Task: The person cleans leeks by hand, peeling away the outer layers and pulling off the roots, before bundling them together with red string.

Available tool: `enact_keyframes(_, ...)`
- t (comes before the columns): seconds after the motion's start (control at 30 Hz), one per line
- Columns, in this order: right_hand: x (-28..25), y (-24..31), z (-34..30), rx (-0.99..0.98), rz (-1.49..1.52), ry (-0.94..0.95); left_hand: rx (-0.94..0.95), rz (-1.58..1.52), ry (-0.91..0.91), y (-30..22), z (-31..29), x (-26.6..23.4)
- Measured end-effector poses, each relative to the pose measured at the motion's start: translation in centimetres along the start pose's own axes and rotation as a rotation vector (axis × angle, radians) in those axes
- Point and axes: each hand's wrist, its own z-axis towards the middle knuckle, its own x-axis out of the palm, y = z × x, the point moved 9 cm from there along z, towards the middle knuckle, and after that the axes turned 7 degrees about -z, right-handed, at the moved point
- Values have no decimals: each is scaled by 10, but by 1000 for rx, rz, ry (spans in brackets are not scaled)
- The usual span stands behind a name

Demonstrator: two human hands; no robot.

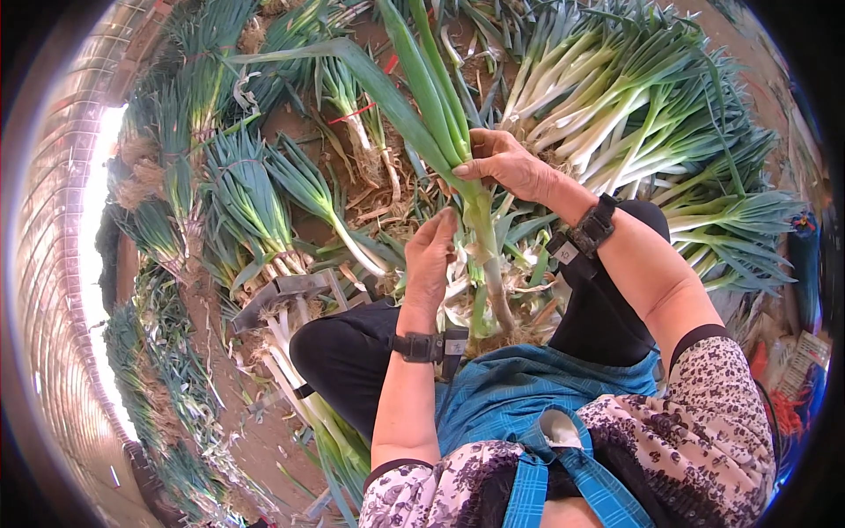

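Note:
Upright in front of me stands a large leek (480,220), its green leaves fanning up and its roots low between my knees. My right hand (502,167) is closed around it where the leaves part from the stem. Just left of the stem is my left hand (431,260), its fingers curled and the thumb pressed to them. Whatever those fingers hold, if anything, is hidden. Peeled leaves and trimmings (528,260) lie around the lower stem.
A big heap of cleaned leeks (607,106) lies at the far right. Tied leek bundles (251,189) stand on the left. By my left knee is a metal frame (286,295) with leeks beneath it. Plastic sheeting (66,220) walls the left side.

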Motion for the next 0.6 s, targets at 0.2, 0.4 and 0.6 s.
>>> enact_keyframes(0.2,17,3,1,-13,87,96,179,249,221,-19,3,15)
enact_keyframes(0.4,22,6,-5,1,146,208,212,241,284,-14,1,24)
enact_keyframes(0.6,39,17,-8,5,228,293,-78,-337,282,28,3,24)
